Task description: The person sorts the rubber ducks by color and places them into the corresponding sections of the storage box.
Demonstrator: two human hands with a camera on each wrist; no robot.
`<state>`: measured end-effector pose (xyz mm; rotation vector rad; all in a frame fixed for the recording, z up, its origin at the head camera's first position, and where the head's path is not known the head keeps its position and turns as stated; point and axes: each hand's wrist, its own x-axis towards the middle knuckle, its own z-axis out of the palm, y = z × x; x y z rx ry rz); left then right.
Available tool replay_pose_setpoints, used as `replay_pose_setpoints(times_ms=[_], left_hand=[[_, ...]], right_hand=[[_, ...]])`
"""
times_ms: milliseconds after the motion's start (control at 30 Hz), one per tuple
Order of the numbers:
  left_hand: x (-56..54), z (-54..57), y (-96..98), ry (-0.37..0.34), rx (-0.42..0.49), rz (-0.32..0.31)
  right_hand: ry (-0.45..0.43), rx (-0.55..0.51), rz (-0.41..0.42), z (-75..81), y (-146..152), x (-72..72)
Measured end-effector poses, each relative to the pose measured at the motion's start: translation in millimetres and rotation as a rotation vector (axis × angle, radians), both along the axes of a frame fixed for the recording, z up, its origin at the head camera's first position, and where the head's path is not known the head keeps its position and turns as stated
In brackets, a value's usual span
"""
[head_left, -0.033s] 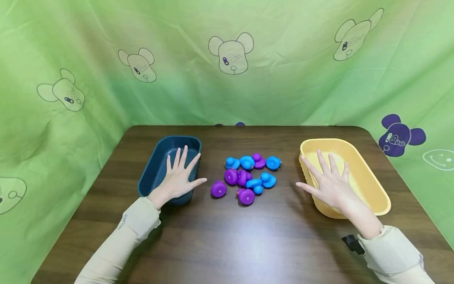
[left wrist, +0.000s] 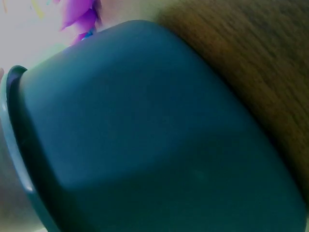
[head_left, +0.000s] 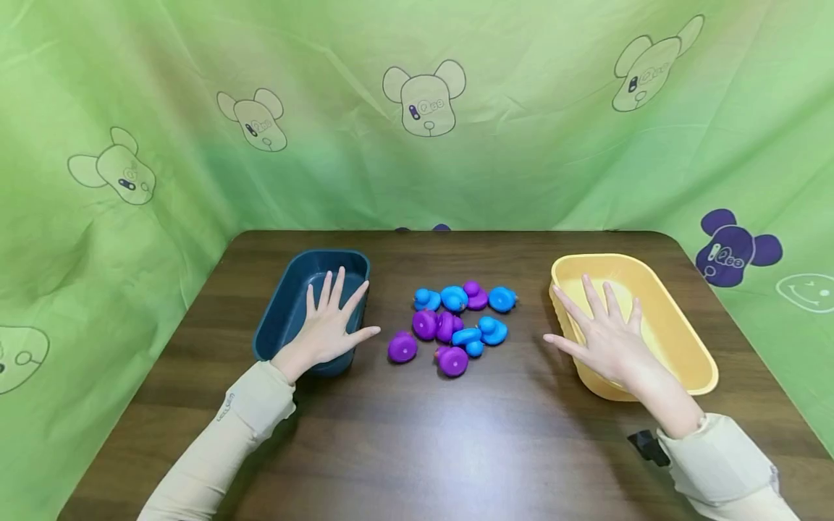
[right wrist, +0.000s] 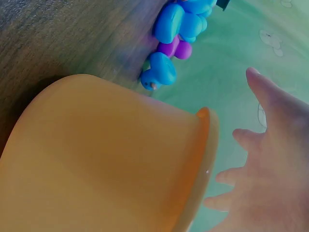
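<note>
My left hand (head_left: pixel 327 327) is held over the dark blue bin (head_left: pixel 272 318), fingers straight and spread, thumb out past its right rim. Over the yellow bin (head_left: pixel 680 333) my right hand (head_left: pixel 609 344) is spread the same way. Neither hand holds anything. In the right wrist view, a gap shows between the right hand (right wrist: pixel 275 164) and the rim of the yellow bin (right wrist: pixel 106 154). Between the bins lies a loose group of rubber ducks, some purple (head_left: pixel 402 348) and some blue (head_left: pixel 502 299), several tipped over. The outer wall of the blue bin (left wrist: pixel 135 116) fills the left wrist view.
Both bins stand on a dark wood table (head_left: pixel 391 449), the blue one left and the yellow one right. A green curtain (head_left: pixel 326 174) with printed mouse-like faces hangs behind the table and along its sides.
</note>
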<state>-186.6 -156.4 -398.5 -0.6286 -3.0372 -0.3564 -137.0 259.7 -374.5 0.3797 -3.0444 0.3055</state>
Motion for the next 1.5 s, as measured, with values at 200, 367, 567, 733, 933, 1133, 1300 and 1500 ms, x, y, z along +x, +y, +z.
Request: replay_pose_setpoints(times_ms=[200, 367, 567, 733, 933, 1133, 1300, 1500], left_hand=[[2.0, 0.2, -4.2, 0.012, 0.001, -0.001], [3.0, 3.0, -9.2, 0.030, 0.001, 0.008], [5.5, 2.9, -19.1, 0.047, 0.023, 0.018], [9.0, 1.8, -30.7, 0.046, 0.065, 0.030], [12.0, -1.3, -45.0, 0.067, 0.110, 0.042], [16.4, -0.4, -55.8, 0.074, 0.162, 0.051], [20.2, -1.3, -65.1, 0.083, 0.200, 0.075], [22.7, -2.4, -76.8, 0.085, 0.251, 0.103]], right_hand=[[0.009, -0.010, 0.016, -1.2, -6, -0.5], [0.017, -0.011, 0.043, -1.4, -13, -2.5], [0.004, -0.008, 0.076, -1.4, -23, -6.4], [0.000, -0.019, 0.113, -3.6, -32, -11.0], [0.028, -0.039, 0.167, -8.5, -43, -17.3], [-0.014, -0.087, 0.194, -11.0, -51, -21.0], [-0.033, -0.134, 0.226, -13.2, -54, -23.7], [-0.055, -0.232, 0.282, -16.5, -56, -28.9]])
